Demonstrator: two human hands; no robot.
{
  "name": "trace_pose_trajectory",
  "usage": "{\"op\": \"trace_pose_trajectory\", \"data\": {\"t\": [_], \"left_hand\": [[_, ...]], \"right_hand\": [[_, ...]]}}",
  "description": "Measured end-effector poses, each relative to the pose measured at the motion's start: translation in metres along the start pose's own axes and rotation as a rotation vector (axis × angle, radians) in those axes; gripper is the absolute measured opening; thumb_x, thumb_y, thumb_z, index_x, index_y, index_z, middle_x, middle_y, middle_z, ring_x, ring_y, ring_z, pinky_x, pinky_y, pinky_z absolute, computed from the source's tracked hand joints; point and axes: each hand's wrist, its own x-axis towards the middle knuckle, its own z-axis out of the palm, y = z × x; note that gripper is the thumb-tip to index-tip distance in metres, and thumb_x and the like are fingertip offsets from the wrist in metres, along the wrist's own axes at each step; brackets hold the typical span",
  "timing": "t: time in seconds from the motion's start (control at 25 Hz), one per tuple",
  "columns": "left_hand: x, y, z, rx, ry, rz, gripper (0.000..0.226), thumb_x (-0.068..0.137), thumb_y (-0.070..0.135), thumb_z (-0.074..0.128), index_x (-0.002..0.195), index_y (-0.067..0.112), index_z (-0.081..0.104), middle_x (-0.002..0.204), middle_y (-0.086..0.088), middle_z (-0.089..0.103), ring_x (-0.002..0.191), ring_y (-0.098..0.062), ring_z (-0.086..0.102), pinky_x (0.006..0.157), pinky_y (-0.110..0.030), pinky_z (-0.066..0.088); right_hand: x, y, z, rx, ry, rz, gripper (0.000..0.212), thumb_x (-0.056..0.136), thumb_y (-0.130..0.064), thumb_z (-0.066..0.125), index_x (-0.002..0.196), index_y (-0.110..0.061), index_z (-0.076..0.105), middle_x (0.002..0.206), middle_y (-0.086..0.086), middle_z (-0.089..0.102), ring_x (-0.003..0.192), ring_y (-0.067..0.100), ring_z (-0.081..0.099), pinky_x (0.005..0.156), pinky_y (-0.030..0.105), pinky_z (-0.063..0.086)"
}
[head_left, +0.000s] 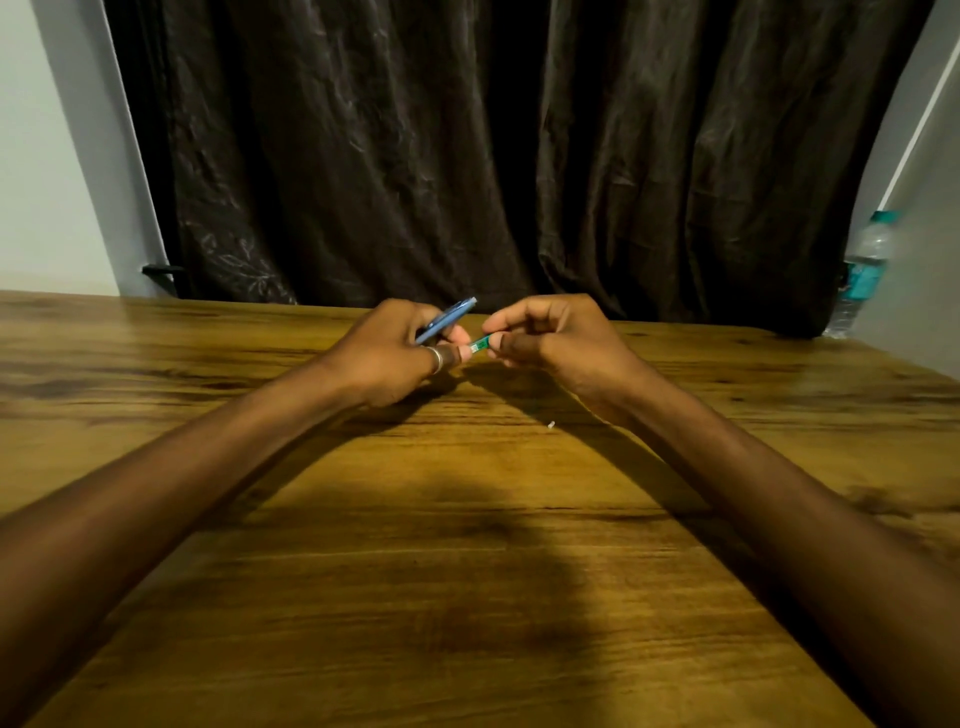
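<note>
Over the wooden table (467, 545), left hand (387, 356) grips blue pen (448, 319), fingers of right hand (550, 338) pinch green piece (481, 343).

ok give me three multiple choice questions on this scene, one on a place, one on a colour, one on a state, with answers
1. Where is the water bottle?
A. far right, beside the curtain
B. between the hands
C. far left

2. What colour is the small piece that the right hand pinches?
A. red
B. green
C. white

3. What is the left hand doing?
A. lying flat
B. gripping the blue pen body
C. hanging empty

Answers: 1 A, it stands at the curtain's right edge; 2 B, green shows between the fingertips; 3 B, its fingers curl round the blue pen body.
</note>
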Motion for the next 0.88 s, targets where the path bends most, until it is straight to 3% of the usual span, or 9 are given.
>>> {"op": "trace_pose_trajectory", "data": {"t": [0.2,0.48,0.64,0.76,0.84,0.88], "left_hand": [[-0.004,0.004,-0.003,0.01,-0.015,-0.002,0.019,0.089,0.034,0.073,0.099,0.018,0.077,0.099,-0.016,0.077,0.098,-0.036,0.07,0.088,-0.054,0.053],[-0.005,0.005,-0.004,-0.085,0.04,-0.03,0.026,0.086,0.04,0.075,0.094,0.015,0.08,0.101,-0.027,0.074,0.082,-0.03,0.067,0.085,-0.054,0.054],[-0.004,0.009,-0.005,-0.079,0.058,-0.07,0.029,0.085,0.038,0.076,0.088,0.009,0.08,0.081,-0.022,0.071,0.075,-0.02,0.057,0.074,-0.038,0.045],[-0.003,0.008,-0.011,-0.048,0.079,-0.101,0.032,0.083,0.042,0.076,0.09,0.011,0.08,0.095,-0.024,0.074,0.082,-0.026,0.065,0.079,-0.045,0.051],[-0.004,0.004,-0.016,-0.048,0.094,-0.129,0.033,0.083,0.043,0.076,0.09,0.01,0.08,0.105,-0.024,0.074,0.087,-0.027,0.066,0.079,-0.042,0.049],[-0.003,0.002,-0.018,-0.051,0.111,-0.138,0.035,0.083,0.043,0.076,0.091,0.009,0.079,0.106,-0.024,0.074,0.089,-0.025,0.066,0.08,-0.04,0.048]], "right_hand": [[0.001,-0.004,0.0,0.228,0.042,0.05,0.017,0.084,0.009,0.067,0.099,0.001,0.071,0.086,0.015,0.072,0.083,0.017,0.07,0.077,0.023,0.057],[0.002,-0.002,-0.002,0.339,0.068,0.11,0.017,0.083,0.009,0.068,0.094,-0.003,0.071,0.08,0.011,0.074,0.076,0.015,0.072,0.075,0.023,0.059],[0.001,-0.005,0.002,0.402,0.102,0.145,0.017,0.084,0.011,0.066,0.094,-0.001,0.07,0.08,0.012,0.074,0.073,0.015,0.073,0.074,0.023,0.059],[0.004,-0.006,-0.002,0.453,0.178,0.143,0.015,0.084,0.01,0.066,0.091,-0.003,0.07,0.08,0.01,0.073,0.076,0.016,0.072,0.073,0.022,0.059],[0.007,-0.004,-0.013,0.322,0.23,0.115,0.015,0.084,0.006,0.069,0.094,-0.005,0.071,0.082,0.009,0.073,0.079,0.016,0.072,0.071,0.021,0.059],[0.007,-0.003,-0.017,0.146,0.237,0.079,0.016,0.083,0.002,0.072,0.096,-0.008,0.071,0.083,0.007,0.075,0.078,0.014,0.071,0.07,0.021,0.058]]}}
